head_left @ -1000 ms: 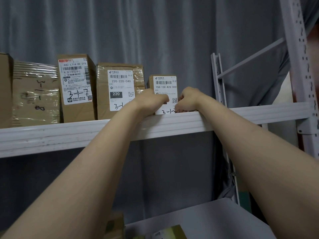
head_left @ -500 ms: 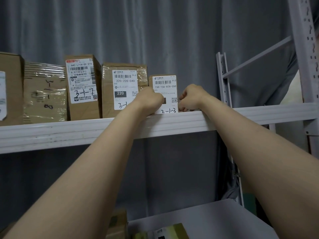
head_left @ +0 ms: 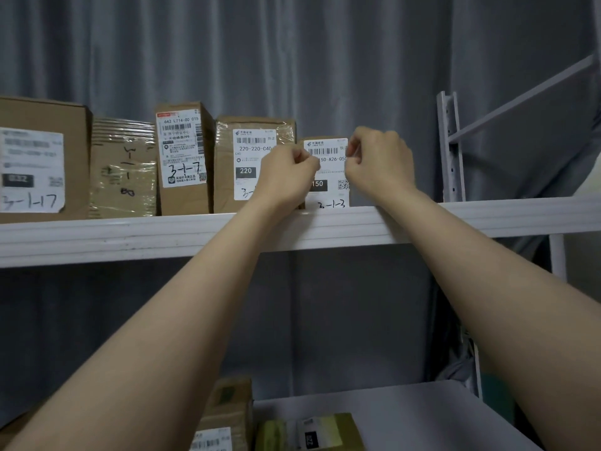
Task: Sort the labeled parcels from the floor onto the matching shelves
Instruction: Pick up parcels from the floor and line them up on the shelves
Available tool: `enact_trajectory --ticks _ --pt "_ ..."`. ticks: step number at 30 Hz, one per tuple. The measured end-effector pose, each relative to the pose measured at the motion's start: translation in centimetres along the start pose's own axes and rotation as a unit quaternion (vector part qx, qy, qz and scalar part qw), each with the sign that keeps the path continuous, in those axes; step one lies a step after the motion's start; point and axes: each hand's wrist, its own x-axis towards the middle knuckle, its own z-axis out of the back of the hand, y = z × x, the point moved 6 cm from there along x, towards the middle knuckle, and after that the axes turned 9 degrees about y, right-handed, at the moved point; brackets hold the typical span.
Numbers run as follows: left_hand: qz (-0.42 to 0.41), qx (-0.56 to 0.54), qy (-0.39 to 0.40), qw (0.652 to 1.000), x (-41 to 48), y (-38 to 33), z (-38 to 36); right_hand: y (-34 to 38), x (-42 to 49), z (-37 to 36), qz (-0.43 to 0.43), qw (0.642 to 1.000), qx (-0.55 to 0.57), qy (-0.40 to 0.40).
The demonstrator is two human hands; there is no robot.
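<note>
A small brown parcel (head_left: 328,194) with a white label marked 3-1-3 stands on the white upper shelf (head_left: 130,237), at the right end of a row of parcels. My left hand (head_left: 286,179) grips its left edge with curled fingers. My right hand (head_left: 379,164) grips its upper right edge the same way. Both hands hide part of the label. The parcel stands upright beside a taller parcel labelled 220 (head_left: 250,148).
Further left on the shelf stand a parcel marked 3-1-7 (head_left: 182,157), a film-wrapped one (head_left: 123,170) and a big one marked 3-1-17 (head_left: 35,164). A white upright post (head_left: 450,148) stands to the right. The lower shelf (head_left: 406,415) holds several parcels (head_left: 227,415).
Both hands have slid from the parcel's lower front up to its upper sides. More of the label's lower part, with 150 and 3-1-3, now shows.
</note>
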Motion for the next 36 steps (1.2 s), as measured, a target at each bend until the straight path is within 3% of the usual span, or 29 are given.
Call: enact_trajectory --ticks 7,11,13,17,21,28,36 --pt "-0.054 0.068 -0.024 0.996 -1.7 -1.8 0.0 2.0 -1.0 -0.1 0.154 0.988 -0.002 -0.012" --pt "-0.069 0.053 -0.123 0.989 -3.4 -1.8 2.4 4.2 -2.7 0.1 0.214 0.975 0.042 -0.038" --pt "-0.110 0.119 -0.170 0.972 -5.7 -1.4 3.8 6.2 -4.3 -0.1 0.251 0.964 0.071 -0.048" --pt "-0.142 0.304 -0.174 0.926 -11.2 1.0 7.0 11.4 -8.4 -1.6 0.352 0.930 0.099 -0.031" --pt "-0.083 0.361 -0.183 0.911 -17.2 3.5 12.1 17.4 -12.6 -3.1 0.434 0.893 0.119 -0.019" --pt "0.041 0.455 -0.103 0.884 -29.4 5.4 22.3 31.6 -21.1 -4.5 0.505 0.845 0.160 0.075" --pt "0.186 0.492 -0.142 0.839 -48.0 3.1 36.7 50.1 -35.1 -1.1 0.555 0.769 0.263 0.179"
